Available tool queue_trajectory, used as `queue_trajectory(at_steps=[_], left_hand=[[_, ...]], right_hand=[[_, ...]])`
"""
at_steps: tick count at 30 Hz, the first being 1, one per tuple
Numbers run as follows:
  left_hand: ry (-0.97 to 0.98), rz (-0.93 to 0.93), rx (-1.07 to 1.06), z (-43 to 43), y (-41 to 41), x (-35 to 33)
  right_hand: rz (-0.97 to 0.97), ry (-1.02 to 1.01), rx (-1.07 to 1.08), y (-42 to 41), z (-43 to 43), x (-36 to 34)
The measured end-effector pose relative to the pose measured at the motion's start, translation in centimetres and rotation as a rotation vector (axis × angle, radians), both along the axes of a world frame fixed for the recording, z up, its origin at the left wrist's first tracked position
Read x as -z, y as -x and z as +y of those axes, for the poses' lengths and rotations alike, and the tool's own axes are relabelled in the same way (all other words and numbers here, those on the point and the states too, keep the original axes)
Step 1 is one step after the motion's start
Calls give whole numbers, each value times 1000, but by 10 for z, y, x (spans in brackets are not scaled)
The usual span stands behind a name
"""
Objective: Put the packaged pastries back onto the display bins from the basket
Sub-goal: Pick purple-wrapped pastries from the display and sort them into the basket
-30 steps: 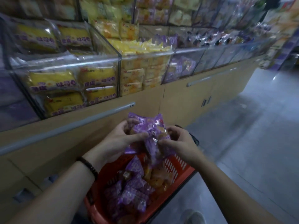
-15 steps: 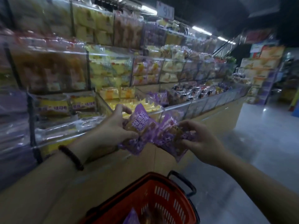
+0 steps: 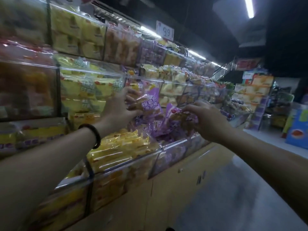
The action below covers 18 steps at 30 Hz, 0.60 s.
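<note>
Several tiers of clear plastic bins (image 3: 93,70) run along the left side of a dim shop aisle, above pale cabinets (image 3: 166,189) and a grey, glossy floor (image 3: 233,189). A strip light (image 3: 249,7) glows overhead and a price sign (image 3: 165,32) hangs by the top shelf. The bins are hard and glassy, stuffed with crinkly wrappers, mostly yellow (blur hides their print). The left hand (image 3: 120,105), a dark bracelet (image 3: 95,134) at its wrist, curls its fingers round a purple packet (image 3: 150,104) held upright. The right hand (image 3: 208,119) pinches a second purple packet (image 3: 176,114) near its top. Both packets hang just above the low bin (image 3: 175,143) where more purple wrappers lie, beside a heap of yellow packets (image 3: 120,147).
</note>
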State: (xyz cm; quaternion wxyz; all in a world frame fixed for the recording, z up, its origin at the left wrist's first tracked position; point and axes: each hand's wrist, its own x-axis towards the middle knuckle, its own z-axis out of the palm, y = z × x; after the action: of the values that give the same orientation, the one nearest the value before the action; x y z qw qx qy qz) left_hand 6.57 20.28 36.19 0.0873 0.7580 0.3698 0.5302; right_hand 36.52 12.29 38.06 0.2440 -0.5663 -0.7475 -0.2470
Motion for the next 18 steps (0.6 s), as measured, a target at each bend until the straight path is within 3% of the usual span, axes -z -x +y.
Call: queue_trajectory(at_steps=[5, 12, 18], left_hand=[[-93, 43, -43, 44, 3, 36], [-164, 96, -78, 55, 5, 44], [-158, 31, -127, 66, 8, 47]], right_hand=[[15, -20, 52, 0, 76, 5], [-99, 190, 241, 19, 173, 52], [51, 331, 227, 26, 220, 89]])
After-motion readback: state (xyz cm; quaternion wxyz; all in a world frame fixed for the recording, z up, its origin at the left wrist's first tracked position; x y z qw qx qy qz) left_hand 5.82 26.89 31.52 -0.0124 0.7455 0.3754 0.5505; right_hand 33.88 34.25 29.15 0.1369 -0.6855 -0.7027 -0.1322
